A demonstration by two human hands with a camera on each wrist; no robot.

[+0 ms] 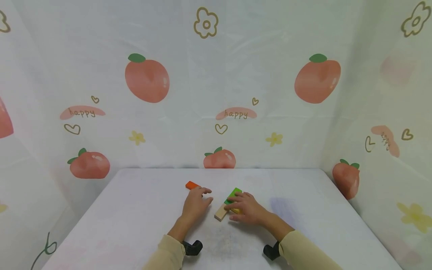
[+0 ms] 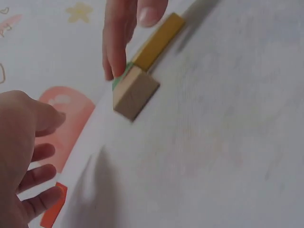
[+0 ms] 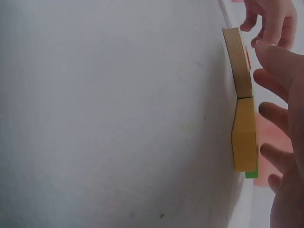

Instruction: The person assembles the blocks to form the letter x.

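Three wooden blocks lie together near the middle of the table: a green block (image 1: pixel 232 195), a plain wood block (image 1: pixel 221 213) and a yellow block (image 3: pixel 244 135). Over them my right hand (image 1: pixel 251 210) spreads its fingers, partly hiding the green and yellow ones from the head camera. In the right wrist view, its fingertips (image 3: pixel 270 110) hover beside the yellow block and grip nothing. Farther left lies an orange-red block (image 1: pixel 191 185). My left hand (image 1: pixel 195 206) is just in front of that block, fingers apart and loosely bent, holding nothing; its fingers overlap the block in the left wrist view.
The white table (image 1: pixel 135 225) ends at a back edge against a hanging printed cloth (image 1: pixel 189 82). More of this cloth stands along the left and right sides. A black strap piece (image 1: pixel 192 248) sits at the left wrist, another (image 1: pixel 271 251) at the right.
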